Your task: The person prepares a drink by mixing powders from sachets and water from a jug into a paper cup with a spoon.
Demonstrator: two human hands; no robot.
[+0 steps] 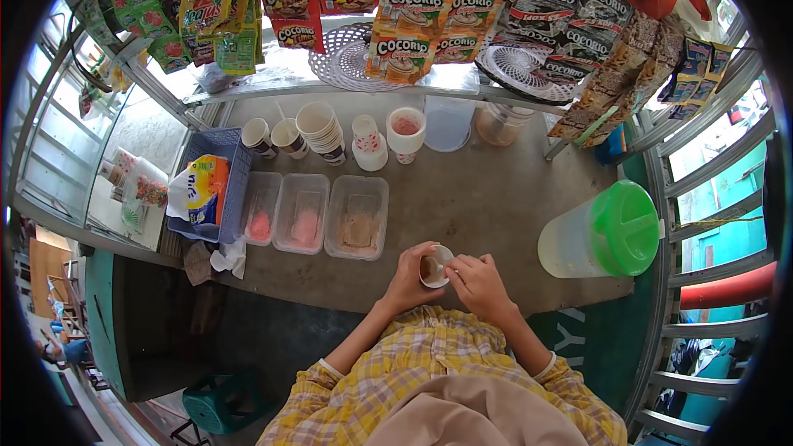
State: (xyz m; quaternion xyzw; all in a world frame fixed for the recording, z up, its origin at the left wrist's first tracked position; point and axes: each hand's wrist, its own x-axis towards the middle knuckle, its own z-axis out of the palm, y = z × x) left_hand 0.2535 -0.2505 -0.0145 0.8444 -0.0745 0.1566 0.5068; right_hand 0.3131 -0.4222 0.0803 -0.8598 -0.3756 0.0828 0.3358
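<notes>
A: Grip state?
B: Left hand (406,279) wraps the cup (426,275) side, thumb and fingers spread around the wall. Right hand (482,285) has its fingertips drawn together at the rim; a pale sliver shows there, can't tell if it's pinched.
A: Cup location?
B: Between both hands, by the near edge of the table (512,198), mouth up, brown contents inside.
A: Handling?
B: Likely light, thin-walled, a bit springy. Hard squeeze probably buckles it, contents could slop. Slippery if wet. Best hold: around the mid-wall, light pressure, fingers clear of the rim.
A: Counts, going outward?
B: One cup in hand. Three clear tubs (377,246) toward the left edge: two with pink powder, one with brown. One pitcher (570,239), green lid (632,231), near-right corner; looks heavy, wants two hands.
A: Far edge?
B: Three dark-banded cup stacks (320,128), two groups of red-patterned cups (366,136), two round containers (502,125) right of them. Cups per stack: can't tell.
A: Left edge?
B: One blue basket (234,198), one orange-and-blue pack (206,190) in it.
A: Overhead?
B: Sachet strips (402,29) hang past the far edge. Overlapping, no reliable count.
</notes>
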